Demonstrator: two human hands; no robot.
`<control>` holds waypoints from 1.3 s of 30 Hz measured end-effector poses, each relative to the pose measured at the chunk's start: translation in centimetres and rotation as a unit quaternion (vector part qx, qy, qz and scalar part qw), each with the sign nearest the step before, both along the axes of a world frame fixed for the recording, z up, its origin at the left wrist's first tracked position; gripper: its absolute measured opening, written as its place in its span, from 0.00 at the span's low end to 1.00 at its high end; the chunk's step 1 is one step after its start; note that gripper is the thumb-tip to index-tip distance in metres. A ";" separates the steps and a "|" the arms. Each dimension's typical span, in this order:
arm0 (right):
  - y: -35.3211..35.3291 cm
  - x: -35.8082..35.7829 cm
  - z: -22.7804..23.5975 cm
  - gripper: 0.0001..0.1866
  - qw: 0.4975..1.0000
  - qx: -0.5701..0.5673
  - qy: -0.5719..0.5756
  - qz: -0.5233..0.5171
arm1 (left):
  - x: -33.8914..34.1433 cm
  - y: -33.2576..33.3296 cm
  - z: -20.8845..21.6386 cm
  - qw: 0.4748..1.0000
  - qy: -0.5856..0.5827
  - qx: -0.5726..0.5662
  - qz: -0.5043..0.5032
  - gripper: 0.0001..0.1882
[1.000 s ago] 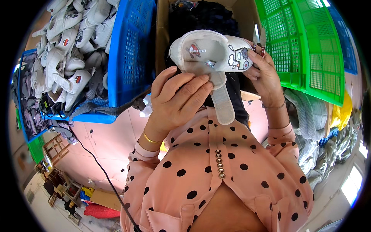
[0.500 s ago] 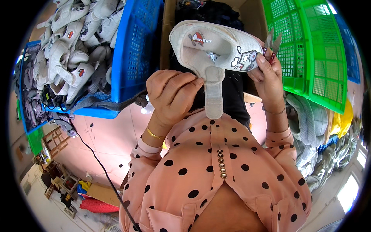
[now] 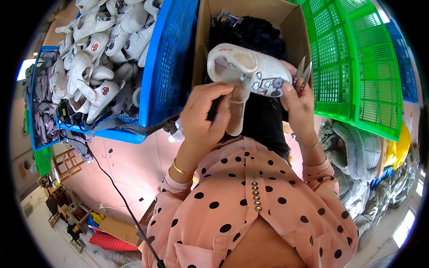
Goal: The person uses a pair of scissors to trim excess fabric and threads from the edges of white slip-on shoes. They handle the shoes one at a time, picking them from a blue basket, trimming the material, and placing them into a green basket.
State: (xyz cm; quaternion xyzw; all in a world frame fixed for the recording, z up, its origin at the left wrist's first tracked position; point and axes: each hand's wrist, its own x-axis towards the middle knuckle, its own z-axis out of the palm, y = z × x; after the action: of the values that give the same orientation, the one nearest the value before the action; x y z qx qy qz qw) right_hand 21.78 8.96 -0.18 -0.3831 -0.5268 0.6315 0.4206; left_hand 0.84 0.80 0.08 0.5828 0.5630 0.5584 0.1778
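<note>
Green crate (image 3: 350,67), brown cardboard (image 3: 118,230), red bundle (image 3: 111,242)

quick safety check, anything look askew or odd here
Scissors jut, blades apart, from the right hand, which also grips the white shoe: an awkward double hold. Small dark specks on the pink floor look like stray scraps or marks. Nothing else stands out.

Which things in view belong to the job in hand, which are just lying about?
Part of the job:
white shoe, held in right hand
its strap, at left hand
scissors, also in right hand
likely the similar shoes piled left

Apparently lying about:
yellow bundle
red bundle
</note>
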 end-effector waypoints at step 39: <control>-4.3 -3.9 -2.5 0.10 0.960 -0.207 0.089 -0.166 | 2.8 4.8 -2.0 0.946 0.279 0.154 -0.052 0.12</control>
State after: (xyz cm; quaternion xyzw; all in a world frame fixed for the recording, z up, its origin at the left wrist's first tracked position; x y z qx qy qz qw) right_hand 17.88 4.62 -2.69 -0.4865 -0.2741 0.6792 0.4763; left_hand 3.69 5.56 -1.87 0.7640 0.4659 0.4436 -0.0498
